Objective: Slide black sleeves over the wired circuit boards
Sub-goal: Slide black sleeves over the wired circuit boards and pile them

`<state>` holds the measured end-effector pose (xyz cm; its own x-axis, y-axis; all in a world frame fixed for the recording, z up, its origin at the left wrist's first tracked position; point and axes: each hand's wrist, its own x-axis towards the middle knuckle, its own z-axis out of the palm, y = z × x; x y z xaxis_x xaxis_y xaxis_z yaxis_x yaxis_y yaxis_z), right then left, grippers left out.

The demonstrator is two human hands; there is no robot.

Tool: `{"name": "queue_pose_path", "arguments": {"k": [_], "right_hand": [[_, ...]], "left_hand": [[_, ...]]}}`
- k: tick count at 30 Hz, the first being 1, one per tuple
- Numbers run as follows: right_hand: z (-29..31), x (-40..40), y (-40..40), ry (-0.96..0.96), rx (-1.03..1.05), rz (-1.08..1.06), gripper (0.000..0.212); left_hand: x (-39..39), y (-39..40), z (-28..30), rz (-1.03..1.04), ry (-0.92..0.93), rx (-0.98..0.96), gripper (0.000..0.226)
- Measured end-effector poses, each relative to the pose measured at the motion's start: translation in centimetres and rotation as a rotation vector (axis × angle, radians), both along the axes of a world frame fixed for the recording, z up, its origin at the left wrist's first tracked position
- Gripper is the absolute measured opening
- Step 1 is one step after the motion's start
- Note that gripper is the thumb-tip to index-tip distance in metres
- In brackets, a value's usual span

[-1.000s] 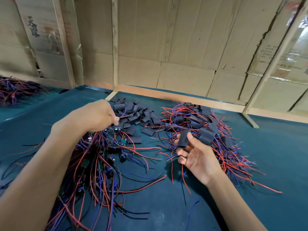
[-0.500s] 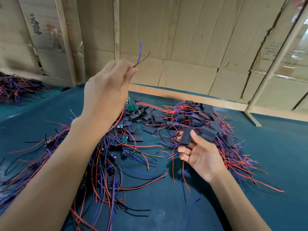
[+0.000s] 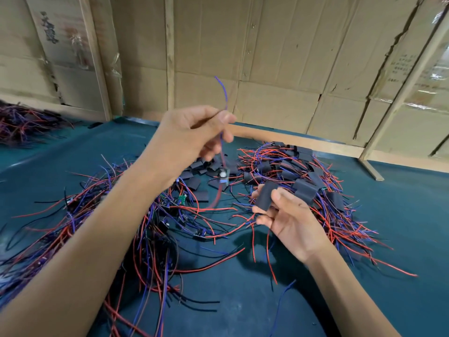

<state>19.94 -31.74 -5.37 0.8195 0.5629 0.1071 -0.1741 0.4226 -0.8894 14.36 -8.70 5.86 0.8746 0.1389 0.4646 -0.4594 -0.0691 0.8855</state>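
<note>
Left hand (image 3: pixel 194 135) raised above the table (image 3: pixel 401 215), thumb and forefinger pinching the leads (image 3: pixel 221 142) of 1 wired board (image 3: pixel 223 177), which hangs below the fingers, motion-blurred, over the loose sleeves (image 3: pixel 199 183). A blue lead end curls up above the thumb. Right hand (image 3: pixel 289 215) held palm-up beside it, thumb and fingers gripping 1 black sleeve (image 3: pixel 264 195); whether its mouth is open toward the board cannot be told.

Change over the last second: the left hand, earlier down in the unsleeved pile (image 3: pixel 136 227), has lifted clear with 1 board drawn free of the tangle, and now sits nearer the right hand. The right hand has stayed where it was with the same sleeve.

Meaning for the task: selection appears complete; board and sleeve are each in 1 hand but well apart, so threading has not begun. The likely next step is to feed the leads, then the board, into the sleeve.

Surroundings: sleeved pile (image 3: pixel 303 176) of finished units at right; a further heap of wires (image 3: pixel 21 122) at far left; cardboard wall (image 3: pixel 267 57) behind.
</note>
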Motion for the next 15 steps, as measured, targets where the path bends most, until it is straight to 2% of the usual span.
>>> {"name": "queue_pose_path", "arguments": {"k": [3, 5, 7, 10, 13, 15], "right_hand": [[0.3, -0.6, 0.5, -0.058, 0.043, 0.039, 0.094], [0.7, -1.1, 0.8, -0.067, 0.070, 0.067, 0.086], [1.3, -1.6, 1.0, -0.024, 0.107, 0.089, 0.063], [1.6, -1.2, 0.4, 0.183, 0.131, 0.031, 0.056], [1.4, -0.8, 0.2, 0.291, 0.074, -0.039, 0.030], [0.9, -0.6, 0.4, 0.286, 0.018, -0.045, 0.032]], "left_hand": [[1.5, -2.0, -0.6, -0.201, 0.086, -0.315, 0.015], [2.8, -3.0, -1.6, -0.237, 0.159, -0.435, 0.014], [4.1, -3.8, -3.1, -0.227, 0.205, -0.479, 0.013], [5.2, -4.2, -5.6, -0.181, 0.258, -0.517, 0.013], [5.3, -4.4, -7.9, -0.201, 0.276, -0.507, 0.015], [5.1, -4.8, -9.2, -0.216, 0.283, -0.520, 0.019]]}}
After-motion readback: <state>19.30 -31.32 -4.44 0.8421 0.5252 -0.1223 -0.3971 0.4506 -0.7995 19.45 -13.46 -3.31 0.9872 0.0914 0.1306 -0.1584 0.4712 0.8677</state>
